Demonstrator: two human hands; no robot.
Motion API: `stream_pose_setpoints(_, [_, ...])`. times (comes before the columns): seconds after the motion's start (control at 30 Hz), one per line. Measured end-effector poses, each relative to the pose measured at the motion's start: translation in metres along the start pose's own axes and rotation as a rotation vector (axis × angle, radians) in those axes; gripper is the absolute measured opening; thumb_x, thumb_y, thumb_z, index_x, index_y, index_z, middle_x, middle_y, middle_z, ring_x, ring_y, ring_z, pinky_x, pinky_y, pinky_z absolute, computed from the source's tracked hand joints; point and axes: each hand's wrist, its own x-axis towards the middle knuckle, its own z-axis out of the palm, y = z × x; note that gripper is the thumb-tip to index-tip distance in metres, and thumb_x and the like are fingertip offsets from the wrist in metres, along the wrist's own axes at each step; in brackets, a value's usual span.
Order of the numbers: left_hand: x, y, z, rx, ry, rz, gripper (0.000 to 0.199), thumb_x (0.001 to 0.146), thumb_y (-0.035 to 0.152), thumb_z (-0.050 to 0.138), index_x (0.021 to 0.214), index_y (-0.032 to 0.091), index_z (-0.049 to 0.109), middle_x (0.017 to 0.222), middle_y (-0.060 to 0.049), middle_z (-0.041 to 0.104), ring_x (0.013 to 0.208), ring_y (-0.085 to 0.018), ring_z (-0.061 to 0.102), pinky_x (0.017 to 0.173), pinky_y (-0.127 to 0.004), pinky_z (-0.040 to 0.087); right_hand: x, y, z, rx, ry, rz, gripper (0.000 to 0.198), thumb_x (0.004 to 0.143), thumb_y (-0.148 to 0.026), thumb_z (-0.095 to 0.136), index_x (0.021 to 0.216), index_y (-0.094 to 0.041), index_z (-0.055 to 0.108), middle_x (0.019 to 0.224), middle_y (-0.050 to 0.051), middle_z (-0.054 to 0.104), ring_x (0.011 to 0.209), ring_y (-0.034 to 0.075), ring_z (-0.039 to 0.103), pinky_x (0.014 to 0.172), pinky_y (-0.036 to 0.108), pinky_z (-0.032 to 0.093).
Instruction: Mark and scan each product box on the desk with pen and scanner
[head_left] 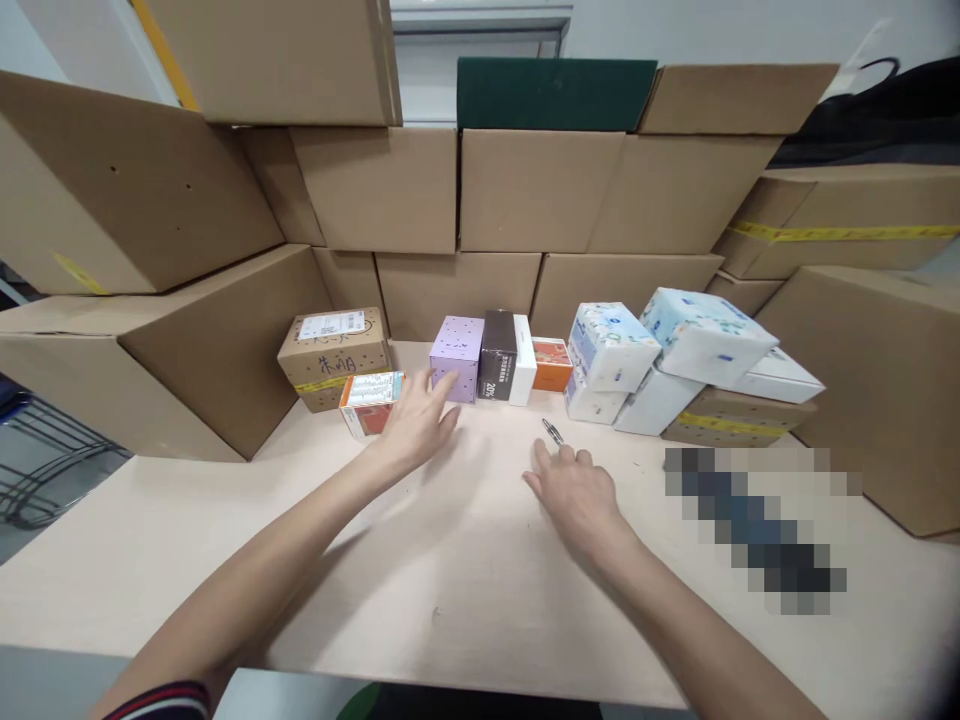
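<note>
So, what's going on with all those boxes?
Someone's left hand is at the purple box, but I can't tell if it's touching. An orange-and-white box stands beside that hand. The right hand is by a pen lying on the table, and isn't gripping it. The purple box stands in a row next to a dark brown box, and cardboard boxes are stacked up behind.
</note>
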Motion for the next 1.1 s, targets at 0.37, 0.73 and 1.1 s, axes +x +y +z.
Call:
stream_pose_setpoints(0.37, [0.072,0.018,0.028,0.018,0.0,-0.303,0.052,0.089,0.051,0.061,0.132,0.023,0.055,0.137,-0.017,0.041,0.121,-0.038,0.049,0.099,-0.048,0.043,0.01,0.036,0.016,0.035,0.045,0.105,0.031,0.1,-0.016,0.038,0.12,-0.016,0.061,0.107,0.016,0.061,0.098,0.029,0.062,0.067,0.033,0.049])
stream_pose_setpoints(0.73, [-0.06,0.038,-0.026,0.009,-0.034,-0.033,0.065,0.083,0.046,0.064,0.138,0.021,0.04,0.135,-0.019,0.036,0.119,-0.037,0.05,0.093,-0.054,0.053,0.014,0.047,0.013,0.149,-0.102,0.088,0.033,0.091,-0.002,0.04,0.109,-0.011,0.065,0.103,0.016,0.065,0.103,0.028,0.061,0.076,0.033,0.045])
stream_pose_setpoints(1.1, [-0.086,0.036,0.031,-0.468,0.119,-0.106,0.123,0.07,0.047,0.081,0.157,0.027,-0.003,0.148,-0.02,0.031,0.136,-0.039,0.042,0.102,-0.058,0.049,0.016,0.06,0.005,0.772,0.143,0.179,0.014,0.089,-0.02,0.038,0.096,-0.02,0.051,0.088,0.006,0.062,0.079,0.021,0.058,0.072,0.031,0.041])
